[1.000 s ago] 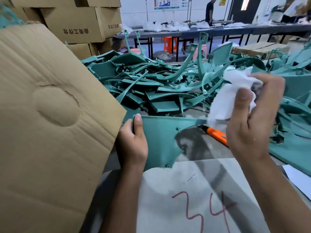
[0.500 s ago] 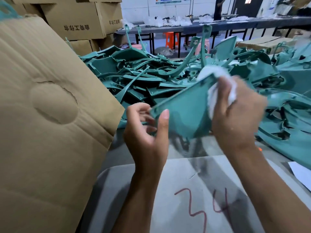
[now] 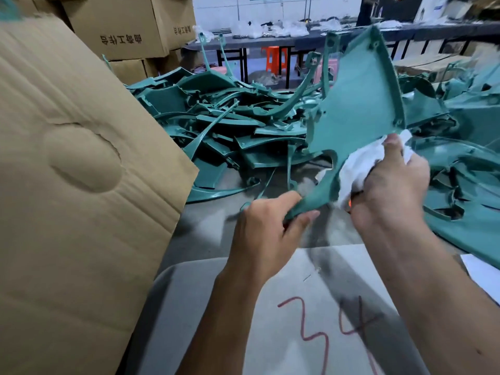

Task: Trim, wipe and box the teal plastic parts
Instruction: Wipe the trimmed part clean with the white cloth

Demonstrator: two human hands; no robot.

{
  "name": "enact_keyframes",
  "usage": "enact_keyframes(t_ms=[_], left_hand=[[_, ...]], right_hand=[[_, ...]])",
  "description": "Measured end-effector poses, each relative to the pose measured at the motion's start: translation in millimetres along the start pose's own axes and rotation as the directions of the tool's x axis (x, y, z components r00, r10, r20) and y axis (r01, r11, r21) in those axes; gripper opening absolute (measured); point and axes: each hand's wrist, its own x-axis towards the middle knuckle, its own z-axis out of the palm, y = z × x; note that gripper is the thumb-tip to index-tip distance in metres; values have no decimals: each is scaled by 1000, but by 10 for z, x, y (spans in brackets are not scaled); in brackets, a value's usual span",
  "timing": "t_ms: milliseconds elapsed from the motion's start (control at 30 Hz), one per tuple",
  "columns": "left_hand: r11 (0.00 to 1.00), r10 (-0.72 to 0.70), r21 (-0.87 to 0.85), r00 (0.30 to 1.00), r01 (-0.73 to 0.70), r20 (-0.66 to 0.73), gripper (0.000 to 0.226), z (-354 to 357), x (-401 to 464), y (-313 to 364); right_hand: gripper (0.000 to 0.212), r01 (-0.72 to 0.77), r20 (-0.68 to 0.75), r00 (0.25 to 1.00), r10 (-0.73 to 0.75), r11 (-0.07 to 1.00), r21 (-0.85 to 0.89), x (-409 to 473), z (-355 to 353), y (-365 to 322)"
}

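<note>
A: Holding a teal part (image 3: 359, 104) up over the grey table (image 3: 205, 231), the person has both hands on it. Where exactly does each one grip?

B: The left hand (image 3: 266, 234) pinches the part's narrow lower tip, thumb on one side and fingers curled on the other. The right hand (image 3: 389, 190) is closed around a white cloth (image 3: 362, 163) and presses it against the part's lower edge, just right of the left hand's grip.

A: And how does the part sit?

B: It stands tilted, its broad fan-shaped end up and away from the table, the thin tail down toward the hands. Small screw holes show along its rim.

A: What lies beyond the part?

B: A big heap of teal pieces (image 3: 230, 123) is spread across the table behind it and to its right, curved strips and flat panels tangled together.

A: Any boxes?

B: A large cardboard flap (image 3: 75, 158) rises left of the part, with an oval dent in it. Whether it belongs to an open box, and what that holds, cannot be told. Closed cartons (image 3: 121, 25) with printed characters are stacked behind the flap.

A: Anything under the hands?

B: A pale sheet (image 3: 270, 307) marked "34" in red lies on the table below the part. A bit of orange shows under the right hand, too hidden to identify.
</note>
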Motion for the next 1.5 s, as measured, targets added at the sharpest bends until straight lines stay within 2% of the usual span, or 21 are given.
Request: enact_keyframes(t_ms=[100,167,233,300,367,467,533,633,667,767,833,867,933,967,1000,1067,1100,1200,1300,1367,1500], left_hand=[[996,2,-84,997,-9,-74,44,-64,26,-31],[978,-38,-209,989,8,-142,51,-132,34,-80],[972,-73,-233,983,31,-171,57,-201,41,-159],[984,-61,-173,988,35,-145,60,-230,40,-232],[991,-35,-135,994,21,-104,59,-229,38,-258],[995,-3,-101,994,-8,-113,55,-233,19,-272],[1000,0,-5,984,-1,-179,45,-249,18,-267],[981,21,188,933,50,-359,21,-253,63,-244],[973,15,218,920,77,-391,22,-229,77,-229],[971,-162,102,906,218,-391,83,-77,81,-144],[948,-320,-104,894,302,-314,112,37,51,-52],[916,-371,-245,902,317,-219,117,83,35,-23],[742,-399,-572,916,349,40,106,137,34,82],[651,-368,-660,916,376,158,94,160,33,147],[600,-325,-703,919,381,221,82,203,37,216],[559,-301,-760,935,332,188,58,304,11,328],[564,-304,-774,944,289,132,46,333,-3,371],[707,-225,-693,974,140,-34,15,319,-30,410],[790,-169,-607,982,86,-81,35,235,-29,321],[751,-163,-649,987,118,-10,42,175,2,264],[661,-237,-718,969,218,77,19,10,35,94]], right_hand=[[34,65,-6,998,-67,985,-163,165,-173,45],[31,135,-34,989,-145,970,-200,310,-312,19],[29,186,-58,978,-199,966,-182,416,-442,-9],[36,81,-14,996,-85,981,-177,419,-517,-1],[38,-56,152,984,91,974,-222,372,-555,36],[18,-77,423,878,222,939,-334,323,-598,-10],[13,-97,487,837,250,943,-317,313,-623,-36],[21,35,380,919,106,937,-347,312,-614,47],[27,112,337,941,19,925,-363,308,-595,81],[29,215,176,971,-162,915,-342,323,-582,130],[33,147,6,989,-150,958,-248,349,-584,112],[35,94,-67,992,-108,977,-193,348,-580,110],[35,24,-133,990,-42,991,-134,311,-564,152],[32,38,-120,991,-59,984,-174,260,-552,186],[31,74,-84,992,-96,969,-236,204,-542,241],[34,116,5,993,-119,948,-297,50,-501,343],[35,116,51,993,-106,950,-290,-24,-483,375],[33,152,136,984,-113,937,-315,-99,-466,413],[41,186,128,980,-151,922,-341,-19,-503,383],[41,195,132,979,-157,913,-358,51,-524,382],[38,179,85,983,-160,925,-335,143,-532,350]])
